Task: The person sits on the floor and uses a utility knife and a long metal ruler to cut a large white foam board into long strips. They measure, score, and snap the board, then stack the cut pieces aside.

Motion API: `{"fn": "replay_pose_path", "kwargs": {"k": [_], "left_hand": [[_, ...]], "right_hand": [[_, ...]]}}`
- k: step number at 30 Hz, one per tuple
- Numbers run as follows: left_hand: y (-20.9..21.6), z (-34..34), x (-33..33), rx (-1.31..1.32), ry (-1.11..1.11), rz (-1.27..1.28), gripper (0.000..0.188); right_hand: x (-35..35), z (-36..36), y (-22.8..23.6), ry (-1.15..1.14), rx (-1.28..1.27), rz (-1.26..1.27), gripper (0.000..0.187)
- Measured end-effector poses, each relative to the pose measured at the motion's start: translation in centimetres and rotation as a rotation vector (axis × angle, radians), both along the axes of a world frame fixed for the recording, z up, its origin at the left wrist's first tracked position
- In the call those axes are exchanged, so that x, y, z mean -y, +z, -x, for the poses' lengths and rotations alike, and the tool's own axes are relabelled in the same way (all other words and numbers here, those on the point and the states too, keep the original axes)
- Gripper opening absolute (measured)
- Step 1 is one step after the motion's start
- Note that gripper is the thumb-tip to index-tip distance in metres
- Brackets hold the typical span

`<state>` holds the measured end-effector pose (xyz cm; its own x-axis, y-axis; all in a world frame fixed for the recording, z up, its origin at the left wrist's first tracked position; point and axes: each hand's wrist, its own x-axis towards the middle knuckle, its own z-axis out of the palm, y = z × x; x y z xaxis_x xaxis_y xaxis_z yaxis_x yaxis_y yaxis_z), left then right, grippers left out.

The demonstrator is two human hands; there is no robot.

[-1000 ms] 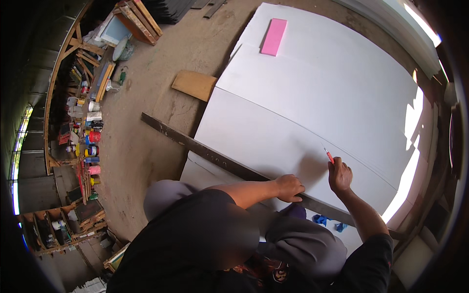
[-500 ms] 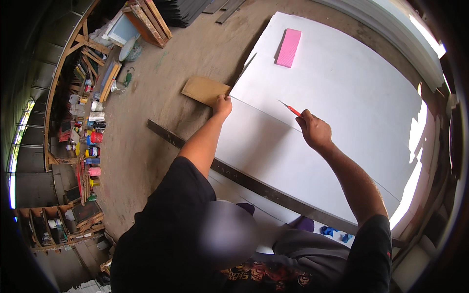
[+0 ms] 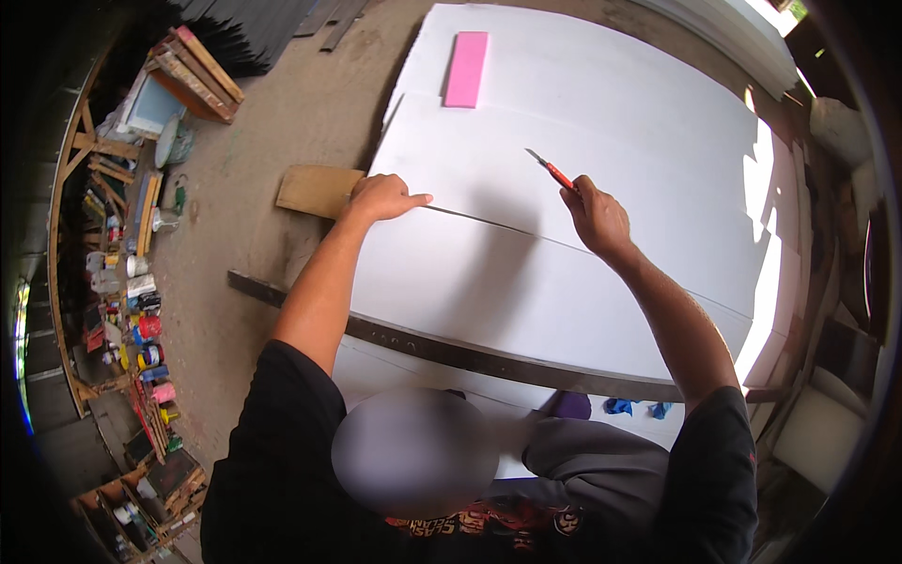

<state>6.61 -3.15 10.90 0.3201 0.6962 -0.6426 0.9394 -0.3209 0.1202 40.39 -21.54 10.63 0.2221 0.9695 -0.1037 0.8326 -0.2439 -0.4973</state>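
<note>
My left hand (image 3: 383, 199) lies on the left edge of a large white sheet (image 3: 601, 179), thumb stretched out along a dark line or gap that crosses the sheet. Beside it, a brown board (image 3: 315, 191) juts out past the edge. My right hand (image 3: 603, 218) is closed around a knife (image 3: 558, 175) with a red handle and a narrow, pointed blade. The knife is held over the sheet, its tip pointing away and to the left. Farther back on the sheet lies a pink rectangular block (image 3: 467, 70).
A long dark bar (image 3: 489, 362) runs across the near side of the sheet. Paint containers (image 3: 148, 327) and wooden frames (image 3: 199, 75) line the left wall. Dark corrugated panels (image 3: 246, 36) lie at the far left, and blue scraps (image 3: 620, 406) are near my legs.
My left hand has gone from gripping at the sheet's left edge to lying on top with its thumb out. The knife stays in my right hand. The whole view has shifted.
</note>
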Motion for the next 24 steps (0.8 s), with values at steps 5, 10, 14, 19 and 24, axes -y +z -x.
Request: {"fn": "replay_pose_path", "kwargs": {"k": [5,10,14,19,24], "left_hand": [[-2.9,-14.6,6.4,-0.076,-0.521,0.184,0.078],[-3.3,-21.1,9.9,-0.268,-0.816,0.144,0.074],[-4.2,-18.5,9.7,-0.211,-0.674,0.18,0.06],[-4.9,-14.1,10.5,0.012,-0.504,0.022,0.046],[-5.6,-11.6,12.5,0.244,-0.31,-0.13,0.039]], "right_hand": [[3.4,-5.6,4.9,-0.19,0.068,0.092,0.03],[11.3,-10.9,11.0,-0.373,0.164,0.082,0.027],[17.2,-12.3,13.1,-0.394,0.237,0.174,0.023],[16.2,-10.2,9.7,-0.203,0.094,0.241,0.019],[11.6,-6.4,1.8,0.036,0.069,0.075,0.017]]}}
